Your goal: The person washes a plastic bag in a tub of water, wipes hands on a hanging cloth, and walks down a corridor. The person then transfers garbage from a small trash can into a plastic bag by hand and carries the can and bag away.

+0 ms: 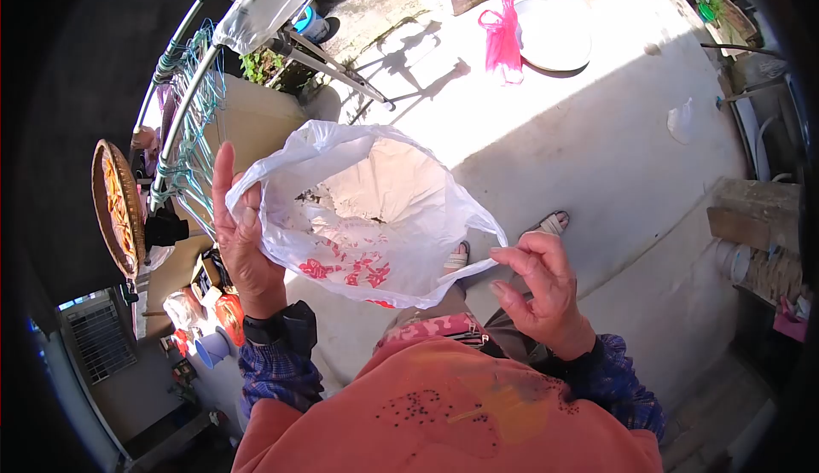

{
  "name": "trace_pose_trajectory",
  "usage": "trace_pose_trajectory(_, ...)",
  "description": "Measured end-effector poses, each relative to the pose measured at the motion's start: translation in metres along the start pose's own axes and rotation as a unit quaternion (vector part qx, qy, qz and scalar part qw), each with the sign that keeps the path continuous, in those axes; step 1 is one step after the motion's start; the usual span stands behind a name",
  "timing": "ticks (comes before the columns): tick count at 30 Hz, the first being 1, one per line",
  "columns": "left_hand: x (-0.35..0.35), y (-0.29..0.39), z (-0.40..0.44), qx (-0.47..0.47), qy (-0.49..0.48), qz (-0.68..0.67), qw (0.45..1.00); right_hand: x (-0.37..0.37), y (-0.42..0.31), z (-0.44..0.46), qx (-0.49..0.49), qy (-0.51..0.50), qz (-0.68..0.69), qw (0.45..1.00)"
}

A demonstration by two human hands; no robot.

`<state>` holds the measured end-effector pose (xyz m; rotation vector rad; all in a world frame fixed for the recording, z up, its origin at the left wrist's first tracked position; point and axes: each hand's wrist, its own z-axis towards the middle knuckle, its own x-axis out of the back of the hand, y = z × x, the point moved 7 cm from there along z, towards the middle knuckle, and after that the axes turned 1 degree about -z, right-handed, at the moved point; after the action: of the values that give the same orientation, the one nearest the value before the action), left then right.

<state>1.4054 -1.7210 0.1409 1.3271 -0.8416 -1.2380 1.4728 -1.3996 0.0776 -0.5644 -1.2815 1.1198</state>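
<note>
A white plastic bag point(281, 247) with red printing hangs open in front of me. Inside it lies something pale and cream-coloured, with small dark bits beside it. My left hand point(247, 247) grips the bag's left rim, with the index finger stretched upward. At the bag's right corner, my right hand point(542, 290) has its fingertips at the rim, and the thumb is apart below them. The bag's outer bottom is hidden from this view.
Green hangers point(200, 115) hang from a metal rack at the left, beside a round woven basket point(128, 208). A pink bag point(503, 42) and a round white tray point(554, 34) are on the sunlit ground ahead. Wooden blocks point(740, 226) are at the right.
</note>
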Motion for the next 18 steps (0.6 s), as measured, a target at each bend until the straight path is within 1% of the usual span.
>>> trace_pose_trajectory(1, -0.020, -0.003, 0.009, -0.004, -0.018, -0.025, 1.000, 0.017, 0.015, 0.004, 0.004, 0.006, -0.003, 1.000)
trace_pose_trajectory(3, -0.065, -0.005, 0.026, -0.012, -0.015, -0.020, 1.000, 0.049, 0.076, 0.015, -0.125, 0.021, 0.030, 0.992)
trace_pose_trajectory(4, -0.091, -0.004, 0.034, -0.014, -0.014, -0.021, 1.000, 0.052, 0.104, 0.021, -0.174, -0.001, 0.111, 0.978)
trace_pose_trajectory(5, -0.114, -0.005, 0.044, -0.011, -0.018, -0.018, 1.000, 0.062, 0.117, 0.029, -0.168, 0.002, 0.113, 0.979)
trace_pose_trajectory(6, -0.133, -0.010, 0.053, -0.015, -0.017, -0.019, 1.000, 0.055, 0.138, 0.031, -0.297, -0.030, 0.320, 0.899)
trace_pose_trajectory(7, -0.154, -0.009, 0.072, -0.011, -0.021, -0.020, 1.000, 0.046, 0.143, 0.043, -0.409, -0.060, 0.503, 0.759)
trace_pose_trajectory(8, -0.178, -0.012, 0.081, -0.010, -0.016, -0.031, 0.999, 0.056, 0.151, 0.057, -0.404, -0.054, 0.504, 0.761)
trace_pose_trajectory(9, -0.198, -0.015, 0.090, -0.009, -0.008, -0.041, 0.999, 0.055, 0.149, 0.071, -0.391, -0.120, 0.567, 0.715)
trace_pose_trajectory(10, -0.216, -0.018, 0.101, -0.008, -0.036, -0.068, 0.997, 0.057, 0.146, 0.083, -0.375, -0.186, 0.623, 0.661)
trace_pose_trajectory(11, -0.229, -0.022, 0.113, -0.011, -0.038, -0.067, 0.997, 0.066, 0.156, 0.095, -0.372, -0.186, 0.624, 0.662)
trace_pose_trajectory(13, -0.247, -0.035, 0.139, 0.018, -0.027, -0.108, 0.994, 0.098, 0.176, 0.133, -0.300, -0.126, 0.578, 0.748)
trace_pose_trajectory(14, -0.252, -0.040, 0.155, 0.028, -0.055, -0.130, 0.990, 0.122, 0.183, 0.151, -0.297, -0.098, 0.583, 0.750)
trace_pose_trajectory(15, -0.253, -0.051, 0.173, 0.021, -0.056, -0.136, 0.989, 0.147, 0.189, 0.168, -0.292, -0.099, 0.578, 0.756)
trace_pose_trajectory(17, -0.259, -0.075, 0.207, -0.007, -0.063, -0.144, 0.988, 0.202, 0.201, 0.194, -0.277, -0.026, 0.570, 0.773)
trace_pose_trajectory(18, -0.284, -0.076, 0.220, -0.020, 0.009, -0.100, 0.995, 0.225, 0.205, 0.206, -0.276, -0.008, 0.572, 0.772)
